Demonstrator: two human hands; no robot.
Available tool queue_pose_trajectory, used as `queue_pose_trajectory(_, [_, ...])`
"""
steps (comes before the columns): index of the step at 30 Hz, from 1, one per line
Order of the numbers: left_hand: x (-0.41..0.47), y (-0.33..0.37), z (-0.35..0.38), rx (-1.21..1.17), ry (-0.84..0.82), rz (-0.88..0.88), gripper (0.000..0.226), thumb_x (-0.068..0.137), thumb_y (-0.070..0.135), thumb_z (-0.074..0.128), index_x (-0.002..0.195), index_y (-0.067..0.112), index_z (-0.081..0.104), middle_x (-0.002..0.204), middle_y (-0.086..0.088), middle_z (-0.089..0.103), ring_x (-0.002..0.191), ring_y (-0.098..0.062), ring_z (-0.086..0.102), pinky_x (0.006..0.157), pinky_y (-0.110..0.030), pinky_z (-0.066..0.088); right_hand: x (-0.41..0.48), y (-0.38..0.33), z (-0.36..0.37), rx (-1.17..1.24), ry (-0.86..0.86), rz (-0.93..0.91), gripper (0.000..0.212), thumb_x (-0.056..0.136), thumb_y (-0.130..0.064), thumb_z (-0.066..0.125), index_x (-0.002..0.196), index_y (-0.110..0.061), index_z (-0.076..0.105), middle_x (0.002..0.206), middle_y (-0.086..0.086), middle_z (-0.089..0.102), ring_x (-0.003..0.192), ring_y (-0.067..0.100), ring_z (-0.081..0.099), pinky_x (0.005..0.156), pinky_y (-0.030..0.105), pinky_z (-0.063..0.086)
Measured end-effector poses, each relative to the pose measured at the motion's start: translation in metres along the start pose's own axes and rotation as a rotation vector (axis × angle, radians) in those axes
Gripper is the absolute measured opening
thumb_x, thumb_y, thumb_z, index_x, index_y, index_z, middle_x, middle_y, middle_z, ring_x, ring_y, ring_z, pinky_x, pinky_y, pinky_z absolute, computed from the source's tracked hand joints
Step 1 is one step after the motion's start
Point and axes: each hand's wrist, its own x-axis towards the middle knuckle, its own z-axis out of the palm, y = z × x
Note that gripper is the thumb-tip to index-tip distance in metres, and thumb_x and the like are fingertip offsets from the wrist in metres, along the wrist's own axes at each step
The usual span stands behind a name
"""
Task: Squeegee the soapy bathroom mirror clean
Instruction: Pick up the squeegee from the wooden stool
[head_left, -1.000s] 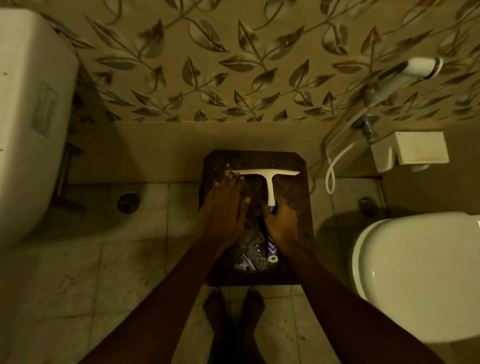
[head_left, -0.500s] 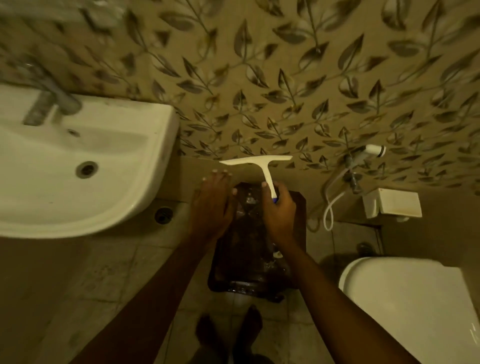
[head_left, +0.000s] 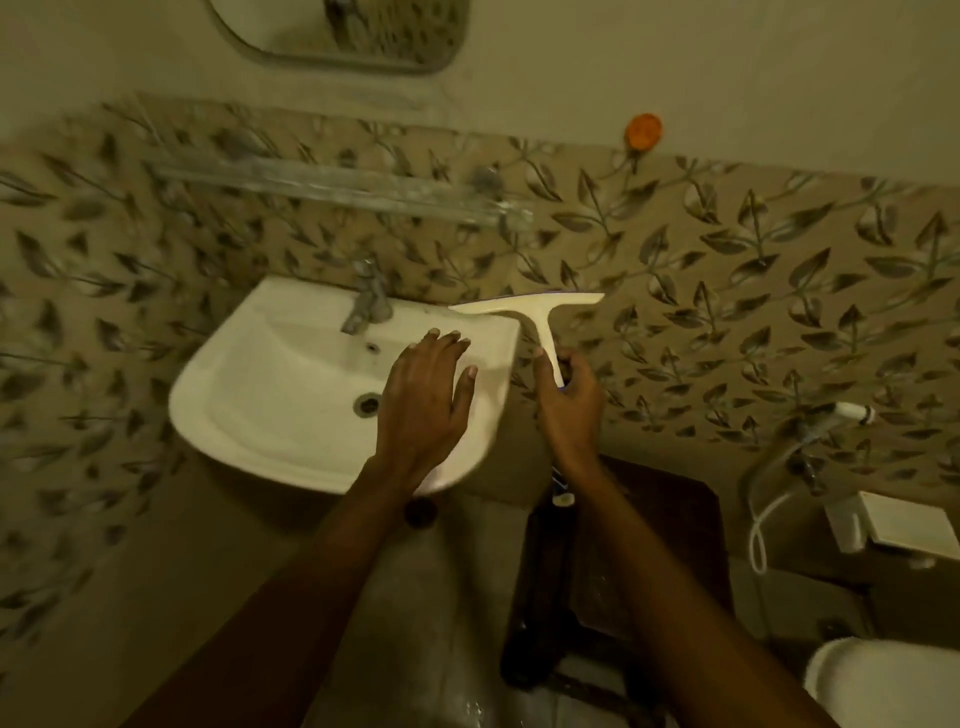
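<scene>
Head view: right hand (head_left: 569, 400) grips squeegee (head_left: 530, 306); left hand (head_left: 423, 400) spread, holding nothing.

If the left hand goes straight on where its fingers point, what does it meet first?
Probably the near end of the squeegee blade, which the right hand holds just ahead of the left hand. Depth is unclear; it may pass below and reach the wall.
</scene>
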Motion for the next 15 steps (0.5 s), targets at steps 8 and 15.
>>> queue_pose_trajectory(8, [0.07,-0.066,-0.092,0.026,0.217,0.112,0.032,0.098,0.027,0.045,0.119,0.007,0.06,0.123,-0.007,0.062,0.121,-0.025,0.053,0.103,-0.04,0.04,0.006,-0.102,0.08,0.092,0.081,-0.169,0.021,0.091,-0.051,0.053,0.073,-0.04,0.055,0.065,-0.005,0.059,0.058,0.026,0.057,0.054,0.051,0.054])
queue_pose_trajectory(15, [0.155,-0.106,-0.126,0.063,0.325,0.185,0.033,0.098,0.031,0.044,0.119,0.011,0.061,0.125,-0.006,0.061,0.121,-0.022,0.052,0.103,-0.037,0.038,0.051,-0.159,0.128,0.158,0.117,-0.319,0.025,0.091,-0.051,0.052,0.08,-0.029,0.058,0.065,0.0,0.058,0.06,0.035,0.057,0.051,0.053,0.05])
